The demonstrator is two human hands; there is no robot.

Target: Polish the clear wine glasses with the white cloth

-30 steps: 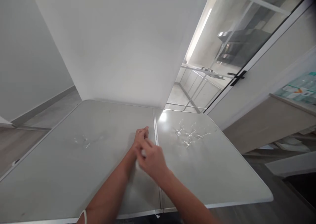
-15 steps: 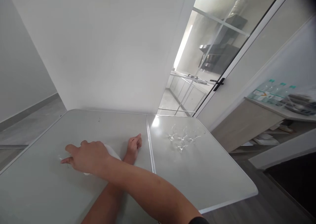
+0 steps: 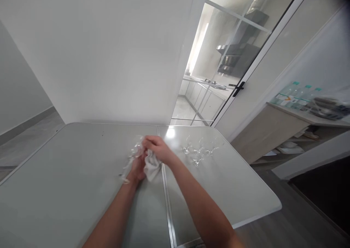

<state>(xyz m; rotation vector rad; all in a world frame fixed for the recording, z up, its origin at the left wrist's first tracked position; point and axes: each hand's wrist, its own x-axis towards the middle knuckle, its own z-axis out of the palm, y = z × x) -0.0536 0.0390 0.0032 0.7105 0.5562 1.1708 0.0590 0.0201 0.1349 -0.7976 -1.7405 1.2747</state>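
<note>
In front of me, over the table, my left hand is closed around a clear glass. Motion blurs the glass, so its outline is hard to follow. My right hand grips a bunched white cloth, which hangs below the fingers and touches the left hand. Both hands are together just left of the seam in the tabletop. Several clear stemmed glasses stand in a group on the right part of the table.
A metal seam divides the tabletop. The white wall borders the table's far edge. To the right are a glazed door with a black handle and a wooden cabinet bearing plastic bottles.
My right hand has come from the far left, across my left arm, to meet my left hand with the cloth. The arms are uncrossed, and the glass now shows in my left hand.
</note>
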